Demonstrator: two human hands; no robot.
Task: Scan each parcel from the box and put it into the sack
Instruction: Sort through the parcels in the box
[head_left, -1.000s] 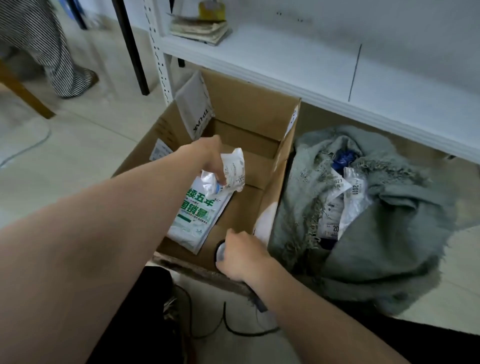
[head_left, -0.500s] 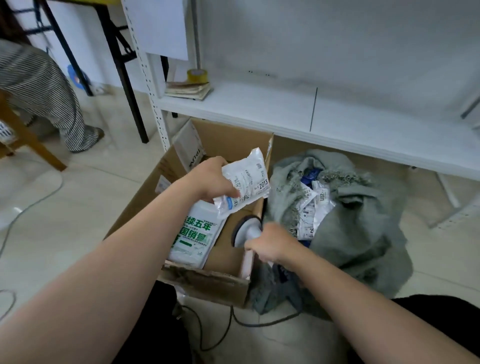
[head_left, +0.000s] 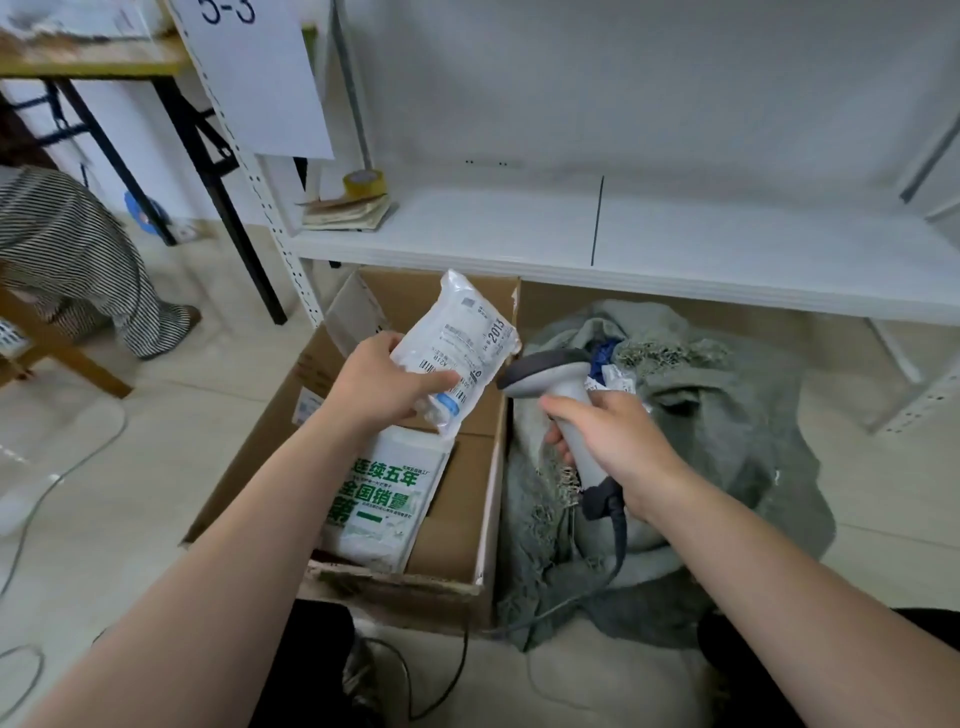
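Both hands have come up since a moment ago, and the scanner (head_left: 545, 371) has risen from low by the box edge to beside the lifted parcel (head_left: 462, 338).

A white shelf (head_left: 675, 234) spans the back. On its post hangs a paper sheet (head_left: 265, 78) with a number cut off at the top, seemingly "5-3". Below the shelf, on the floor, the grey-green sack (head_left: 727, 441) lies slumped open, with labelled parcels showing in its mouth; their print is too small to read.

Just left of the sack, and touching it, stands the open cardboard box (head_left: 488, 499). A large white bag (head_left: 384, 499) inside it carries green characters: "连续五年 全国销量 第一".

The left hand (head_left: 384, 384) pinches the small white parcel by its lower end above the box. Its label faces up and reads "2013"; the finer print is blurred. The right hand (head_left: 618, 441) is wrapped round the grey scanner's handle above the sack's edge, with the head pointing left, near the parcel. A dark cable (head_left: 618, 551) hangs from the handle.

A yellow tape roll (head_left: 365, 182) sits on the shelf.
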